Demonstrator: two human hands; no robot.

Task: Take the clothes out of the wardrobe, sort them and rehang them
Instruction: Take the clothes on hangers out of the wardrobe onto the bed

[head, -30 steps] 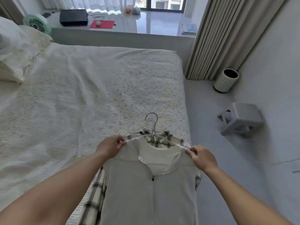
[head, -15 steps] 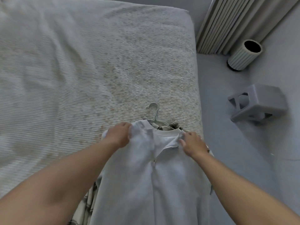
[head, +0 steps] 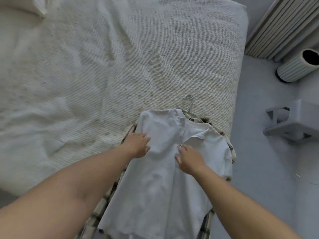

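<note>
White zip top [head: 164, 169] (laid over plaid shirt [head: 209, 120], hanger [head: 189, 105] at 12 o'clock) on bed [head: 86, 75]; left hand [head: 138, 145], right hand [head: 189, 158] flat, fingers released.

Lying flat on the bed's near right corner: white short-sleeved top [head: 160, 178] with small front zip partly open, covering a plaid shirt [head: 96, 216] showing only at the edges. Sticking out beyond the collar, pale hanger hook [head: 189, 102].
</note>
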